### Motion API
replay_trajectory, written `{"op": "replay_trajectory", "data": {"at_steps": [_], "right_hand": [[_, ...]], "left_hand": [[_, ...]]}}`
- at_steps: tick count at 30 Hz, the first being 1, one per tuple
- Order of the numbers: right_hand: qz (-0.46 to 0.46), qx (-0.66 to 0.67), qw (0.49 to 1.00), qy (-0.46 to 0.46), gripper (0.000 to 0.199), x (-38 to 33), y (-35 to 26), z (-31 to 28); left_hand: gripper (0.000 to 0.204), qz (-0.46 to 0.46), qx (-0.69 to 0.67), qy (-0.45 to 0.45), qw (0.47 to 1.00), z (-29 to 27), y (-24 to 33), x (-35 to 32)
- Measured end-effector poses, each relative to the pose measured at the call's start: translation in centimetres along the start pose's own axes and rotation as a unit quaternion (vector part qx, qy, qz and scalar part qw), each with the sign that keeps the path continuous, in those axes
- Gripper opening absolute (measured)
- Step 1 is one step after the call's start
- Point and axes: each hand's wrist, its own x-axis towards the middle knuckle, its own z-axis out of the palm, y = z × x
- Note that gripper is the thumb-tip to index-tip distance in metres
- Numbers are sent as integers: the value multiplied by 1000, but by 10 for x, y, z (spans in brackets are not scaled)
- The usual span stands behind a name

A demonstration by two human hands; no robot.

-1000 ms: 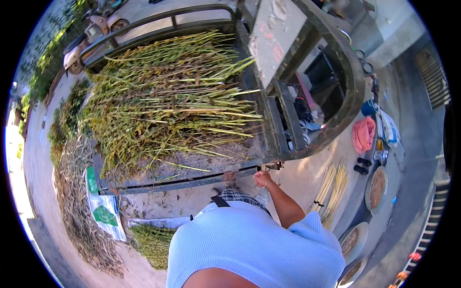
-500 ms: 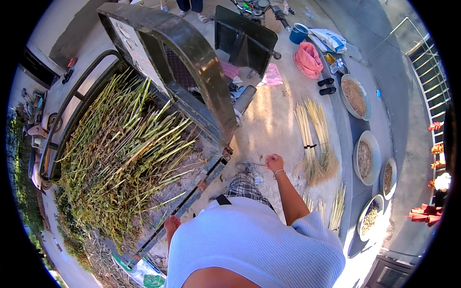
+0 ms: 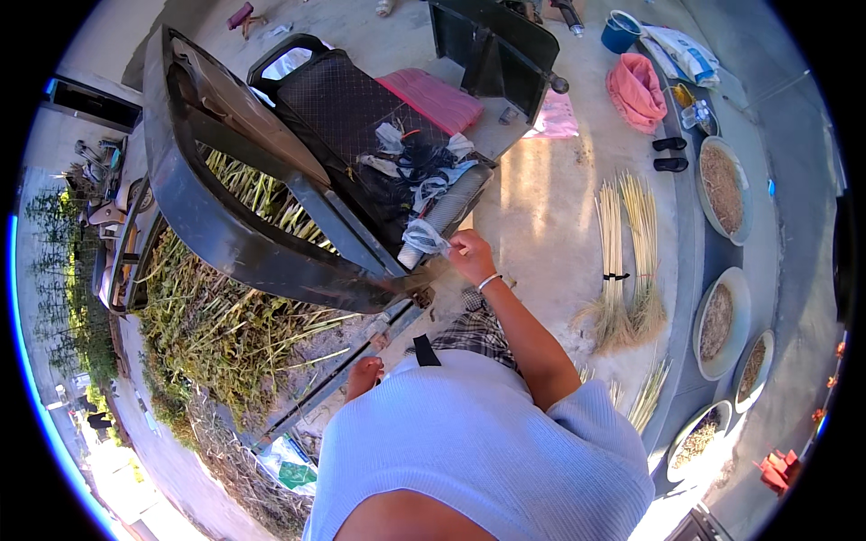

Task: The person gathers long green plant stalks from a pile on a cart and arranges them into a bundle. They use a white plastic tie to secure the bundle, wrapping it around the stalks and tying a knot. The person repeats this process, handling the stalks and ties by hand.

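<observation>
My right hand [image 3: 471, 258], a bracelet at its wrist, reaches to the near end of the vehicle seat [image 3: 316, 104]. Its fingers are bent together beside a clear plastic strip [image 3: 424, 236]; whether they grip it I cannot tell. More white strips and a dark tangle [image 3: 419, 167] lie on the seat. My left hand [image 3: 364, 375] hangs low by the edge of the cart bed [image 3: 311, 403], fingers curled and their inner side hidden. Cut green stalks with dry leaves [image 3: 234, 334] fill the bed, behind a curved dark metal frame [image 3: 244, 257].
A pink cushion [image 3: 437, 99] lies beyond the seat near a dark metal panel [image 3: 492, 50]. On the right floor stand tied straw bundles [image 3: 627, 261], black sandals [image 3: 669, 153], a pink sack [image 3: 637, 90], a blue bucket [image 3: 621, 34] and several basins, one holding brown matter [image 3: 722, 189].
I have moved forward along the cart, and the seat with its plastic strips has come into fuller view. My right hand has gone up and left to the strips; my left hand has also shifted forward.
</observation>
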Motion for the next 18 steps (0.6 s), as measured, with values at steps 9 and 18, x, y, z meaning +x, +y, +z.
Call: {"op": "replay_trajectory", "data": {"at_steps": [9,18], "right_hand": [[348,453,814,-105,12,16,-21,-71],[401,468,770,-168,10,40,-45,-79]], "left_hand": [[27,250,78,-168,950,90,212,-27],[68,409,464,49,784,166,309,37]]}}
